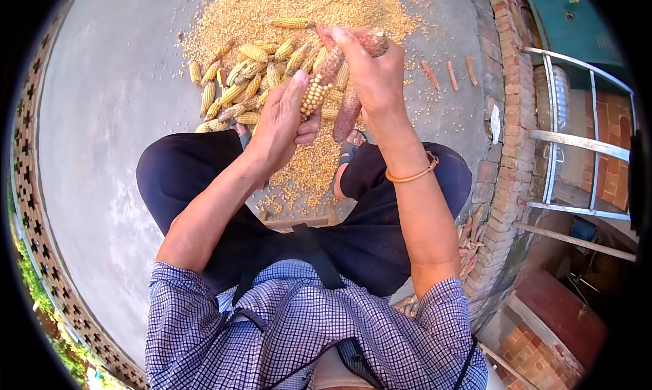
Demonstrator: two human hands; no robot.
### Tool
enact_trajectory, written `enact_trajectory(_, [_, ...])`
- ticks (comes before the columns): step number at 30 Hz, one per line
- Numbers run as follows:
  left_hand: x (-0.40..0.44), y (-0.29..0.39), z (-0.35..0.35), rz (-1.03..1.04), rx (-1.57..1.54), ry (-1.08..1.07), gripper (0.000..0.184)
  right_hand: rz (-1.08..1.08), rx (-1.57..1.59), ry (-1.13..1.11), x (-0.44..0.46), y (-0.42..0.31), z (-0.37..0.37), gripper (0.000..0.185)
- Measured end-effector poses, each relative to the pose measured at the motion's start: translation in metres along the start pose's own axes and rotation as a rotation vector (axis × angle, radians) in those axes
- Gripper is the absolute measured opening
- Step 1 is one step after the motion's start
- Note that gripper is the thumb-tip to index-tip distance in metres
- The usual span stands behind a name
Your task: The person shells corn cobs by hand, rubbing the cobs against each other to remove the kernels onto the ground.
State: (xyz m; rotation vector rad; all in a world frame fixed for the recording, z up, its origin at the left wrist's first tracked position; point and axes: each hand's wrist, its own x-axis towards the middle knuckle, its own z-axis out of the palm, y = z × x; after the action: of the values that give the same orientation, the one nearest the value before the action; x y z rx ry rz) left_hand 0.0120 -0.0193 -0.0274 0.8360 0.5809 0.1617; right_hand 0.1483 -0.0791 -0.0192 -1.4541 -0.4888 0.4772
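Head: kernel heap (258,13) beyond piled cobs (253,86)

Part-stripped cob (315,98): the kernels look smooth and a little glossy; the exposed core is rough, dry and matt.
Bare cob (373,42): rough, pitted and matt all over.
Kernel heap (299,6): hard, dry-looking grains, with slight shine.
Ground (102,118): concrete, as it looks, matt and rather smooth.
Shirt (299,322): thin woven cloth, matt.
Trousers (183,166): dark cloth, smooth and matt.
Bracelet (412,177): smooth, somewhat shiny; its material I cannot tell.
Edging (511,71): rough, matt brick.
Railing (584,142): metal, it seems, with worn finish.
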Motion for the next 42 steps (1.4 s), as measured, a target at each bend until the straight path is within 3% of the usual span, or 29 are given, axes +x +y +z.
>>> enact_trajectory(1, [0.002,0.001,-0.001,0.005,-0.024,0.023,0.037,0.056,0.000,0.000,-0.004,-0.013,-0.001,0.028])
enact_trajectory(4, [0.005,0.001,-0.005,0.078,-0.001,0.035,0.039,-0.174,-0.138,-0.068,-0.015,-0.001,0.008,0.030])
enact_trajectory(5, [0.006,-0.002,-0.001,0.123,0.042,0.050,0.040,-0.237,-0.401,-0.138,-0.022,-0.003,0.007,0.032])
enact_trajectory(9, [0.003,-0.009,0.013,0.240,0.312,0.127,0.043,-0.571,-0.640,0.033,-0.024,0.010,0.025,0.022])
enact_trajectory(12, [0.004,-0.014,0.001,0.181,0.410,0.086,0.041,-0.177,-0.691,0.079,-0.020,0.012,0.023,0.028])
enact_trajectory(14, [0.002,-0.017,0.000,0.175,0.436,0.025,0.040,-0.218,-0.723,0.090,-0.018,0.011,0.020,0.027])
enact_trajectory(15, [0.003,-0.015,-0.002,0.102,0.246,-0.012,0.036,-0.246,-0.741,0.091,-0.016,0.009,0.019,0.026])
enact_trajectory(18, [0.006,-0.001,0.006,-0.071,-0.124,-0.028,0.031,0.112,-0.188,-0.049,-0.006,-0.015,0.009,0.026])
enact_trajectory(22, [0.007,0.017,-0.011,-0.142,-0.313,-0.196,0.037,0.144,0.144,0.008,0.002,-0.011,-0.016,0.022])
enact_trajectory(26, [0.006,0.019,-0.013,-0.205,-0.390,-0.232,0.042,0.201,0.044,-0.138,-0.004,-0.017,-0.019,0.022])
enact_trajectory(32, [0.003,0.024,-0.018,-0.196,-0.400,-0.344,0.049,0.211,0.200,-0.276,-0.012,-0.019,-0.012,0.025])
enact_trajectory(38, [-0.005,0.032,-0.001,-0.118,-0.133,-0.113,0.053,0.173,0.172,-0.300,-0.013,-0.025,-0.012,0.021])
enact_trajectory(42, [-0.007,0.034,0.000,-0.036,0.016,-0.103,0.043,0.166,0.111,-0.283,-0.014,-0.019,-0.012,0.020])
